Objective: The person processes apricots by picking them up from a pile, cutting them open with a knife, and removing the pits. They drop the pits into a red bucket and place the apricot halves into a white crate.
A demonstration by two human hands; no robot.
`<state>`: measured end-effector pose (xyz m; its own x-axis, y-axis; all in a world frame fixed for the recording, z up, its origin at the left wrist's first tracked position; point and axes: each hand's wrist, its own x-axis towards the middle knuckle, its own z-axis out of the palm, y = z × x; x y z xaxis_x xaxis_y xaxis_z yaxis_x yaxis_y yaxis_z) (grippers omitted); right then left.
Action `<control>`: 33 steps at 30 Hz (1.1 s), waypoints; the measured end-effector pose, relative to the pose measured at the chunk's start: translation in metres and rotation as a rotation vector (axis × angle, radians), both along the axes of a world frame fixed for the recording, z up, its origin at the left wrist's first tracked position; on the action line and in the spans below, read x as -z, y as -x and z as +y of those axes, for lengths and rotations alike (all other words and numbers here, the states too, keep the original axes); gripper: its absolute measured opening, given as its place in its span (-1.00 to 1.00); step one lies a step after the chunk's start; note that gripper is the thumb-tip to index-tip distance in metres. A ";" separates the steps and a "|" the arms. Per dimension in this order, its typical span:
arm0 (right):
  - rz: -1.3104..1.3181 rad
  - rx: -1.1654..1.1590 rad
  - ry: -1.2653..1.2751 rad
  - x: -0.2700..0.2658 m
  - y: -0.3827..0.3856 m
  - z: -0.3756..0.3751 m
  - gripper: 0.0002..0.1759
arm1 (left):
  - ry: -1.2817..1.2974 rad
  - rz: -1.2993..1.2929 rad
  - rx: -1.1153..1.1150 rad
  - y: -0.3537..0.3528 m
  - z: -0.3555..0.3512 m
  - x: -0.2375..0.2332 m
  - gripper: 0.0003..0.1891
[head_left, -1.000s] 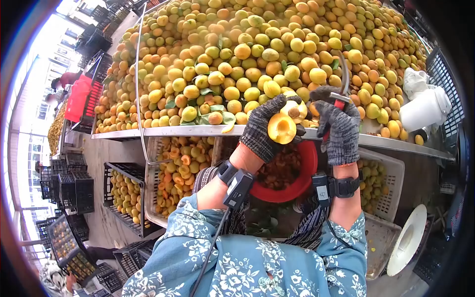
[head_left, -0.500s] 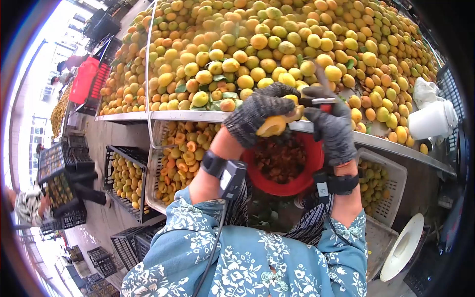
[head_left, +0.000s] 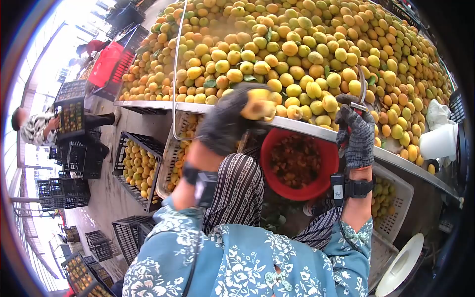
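Left hand (head_left: 222, 119): smeared by blur, gripping cut fruit (head_left: 259, 106) at the near edge of the table (head_left: 316, 130). I can't count the pieces. Right hand (head_left: 357, 132): closed round a knife (head_left: 364, 88), curved blade pointing up towards the fruit pile (head_left: 297, 54). I see a good gap between the 2 hands, along the metal edge. Red tub (head_left: 296, 193) sits below that gap, its far rim close under the edge. Left of it, 1 striped knee (head_left: 237, 188) fills the space before the pale crate (head_left: 170, 162), partly hidden by my left forearm. Black crate (head_left: 144, 142) stands further left, floor beyond. White bucket (head_left: 439, 143) bounds the right, well apart from the knife.
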<state>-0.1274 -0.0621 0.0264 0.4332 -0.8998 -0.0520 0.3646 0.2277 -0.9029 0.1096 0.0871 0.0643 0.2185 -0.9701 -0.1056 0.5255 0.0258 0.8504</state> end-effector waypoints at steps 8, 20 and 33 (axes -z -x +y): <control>-0.037 0.079 0.014 -0.004 0.011 0.000 -0.80 | -0.218 0.459 -0.034 0.094 -0.082 0.037 -0.55; -0.314 0.234 0.144 -0.017 0.034 -0.012 -0.77 | -0.400 0.402 0.171 0.153 -0.089 0.067 -0.58; -0.188 0.439 0.197 -0.025 0.019 -0.003 -0.74 | -0.423 0.406 0.109 0.160 -0.089 0.057 -0.66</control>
